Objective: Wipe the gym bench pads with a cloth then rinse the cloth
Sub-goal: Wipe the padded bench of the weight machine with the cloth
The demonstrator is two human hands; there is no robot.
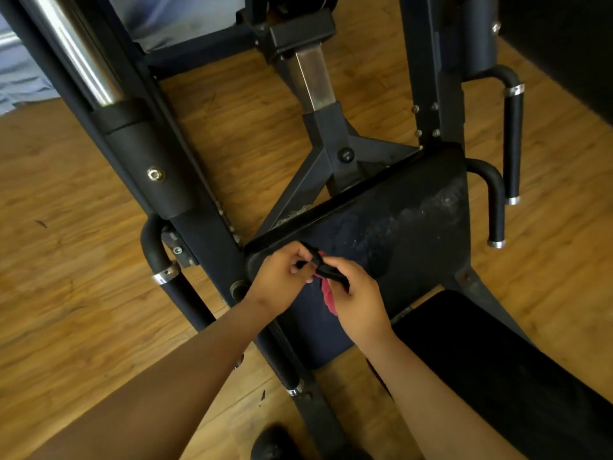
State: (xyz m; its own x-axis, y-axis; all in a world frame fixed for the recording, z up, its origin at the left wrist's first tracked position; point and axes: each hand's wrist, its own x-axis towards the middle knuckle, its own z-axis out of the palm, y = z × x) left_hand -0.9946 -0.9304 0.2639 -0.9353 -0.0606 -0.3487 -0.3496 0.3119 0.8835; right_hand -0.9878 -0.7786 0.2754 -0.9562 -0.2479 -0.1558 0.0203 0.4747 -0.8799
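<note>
Cloth [328, 296] is a little below the middle of the frame, held between both hands just over the lower left part of the seat pad [404, 227]. It is partly black and partly red (the black part is bunched at the top between the fingers, the red part hangs down under it). We cannot tell if the cloth touches the pad.

The left hand [282, 277] comes in from the lower left of the frame; its fingers are curled and pinch the black end of the cloth. The right hand [360, 305] comes in from the lower right and lies just beside the left one; its thumb and fingers are closed around the other side of the cloth.

We see that the seat pad is dark, with pale dusty marks toward its upper right corner. A second pad [497, 366], black, lies in the lower right of the frame, just beside the seat pad.

Around the pads stands a dark metal frame [328, 134]. A handle [185, 300] with a shiny ring is at the left of the hands, and two more handles [512, 144] are at the right edge of the seat pad. A shiny tube [76, 51] runs through the upper left of the frame. Under everything is a wooden floor [83, 293], and a dark shoe [275, 441] shows at the bottom edge.
</note>
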